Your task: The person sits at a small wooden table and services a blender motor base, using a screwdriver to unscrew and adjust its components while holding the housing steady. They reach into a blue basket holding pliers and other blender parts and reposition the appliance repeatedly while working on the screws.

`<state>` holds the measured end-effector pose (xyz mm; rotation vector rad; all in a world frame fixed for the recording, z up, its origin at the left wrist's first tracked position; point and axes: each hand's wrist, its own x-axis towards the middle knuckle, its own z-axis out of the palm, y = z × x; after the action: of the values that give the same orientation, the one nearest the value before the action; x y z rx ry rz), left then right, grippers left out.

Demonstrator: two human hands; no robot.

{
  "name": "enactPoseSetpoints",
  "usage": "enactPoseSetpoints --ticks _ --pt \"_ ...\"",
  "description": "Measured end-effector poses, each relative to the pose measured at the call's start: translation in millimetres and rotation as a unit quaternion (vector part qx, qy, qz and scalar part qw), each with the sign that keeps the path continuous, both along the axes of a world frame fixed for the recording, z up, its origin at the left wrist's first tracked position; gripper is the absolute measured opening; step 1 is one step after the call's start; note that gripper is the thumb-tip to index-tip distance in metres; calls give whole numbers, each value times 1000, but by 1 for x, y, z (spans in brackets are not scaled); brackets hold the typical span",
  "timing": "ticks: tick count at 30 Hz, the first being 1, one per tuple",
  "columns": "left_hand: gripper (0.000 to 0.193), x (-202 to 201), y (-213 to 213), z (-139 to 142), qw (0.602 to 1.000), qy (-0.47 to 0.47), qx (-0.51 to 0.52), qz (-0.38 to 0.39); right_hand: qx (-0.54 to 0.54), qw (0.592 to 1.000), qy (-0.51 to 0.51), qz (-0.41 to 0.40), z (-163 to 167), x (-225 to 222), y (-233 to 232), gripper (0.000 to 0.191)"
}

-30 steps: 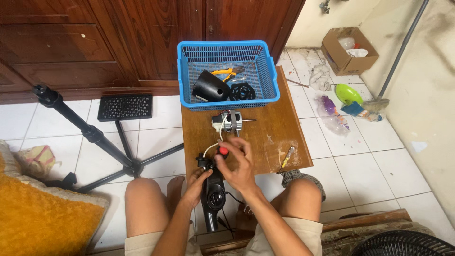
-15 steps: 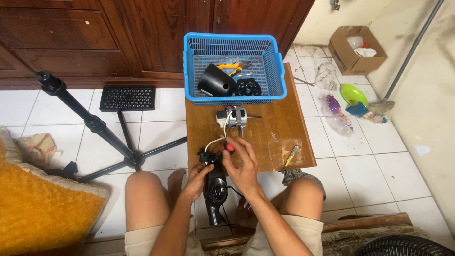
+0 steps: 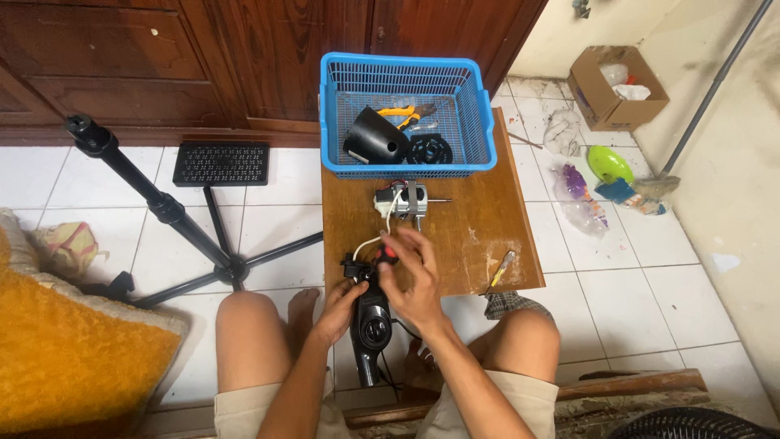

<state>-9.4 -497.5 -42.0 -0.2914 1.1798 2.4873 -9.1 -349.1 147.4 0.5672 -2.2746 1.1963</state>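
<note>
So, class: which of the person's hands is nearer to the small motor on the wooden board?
The right hand: its fingers reach up just below the motor. The left hand sits lower, gripping the black housing near the board's front edge.

Even, soft daylight, fairly bright; white floor tiles [image 3: 268,203] reflect mildly, no hard glare. Weak shadows under the tripod [image 3: 171,211] and blue basket [image 3: 406,114]. Sharp focus centre, slight motion blur on right hand [image 3: 414,280]. Wide-angle bending at edges.
</note>
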Motion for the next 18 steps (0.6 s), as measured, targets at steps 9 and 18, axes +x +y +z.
enactPoseSetpoints --ticks 9,18 --pt "37 -1 -1 -8 1000 22 -1 -1 -15 1000 -20 -4 -1 3 -9 42" --pt "40 0 -2 0 1000 4 1 -3 -14 1000 -3 -3 1 5 -10 39"
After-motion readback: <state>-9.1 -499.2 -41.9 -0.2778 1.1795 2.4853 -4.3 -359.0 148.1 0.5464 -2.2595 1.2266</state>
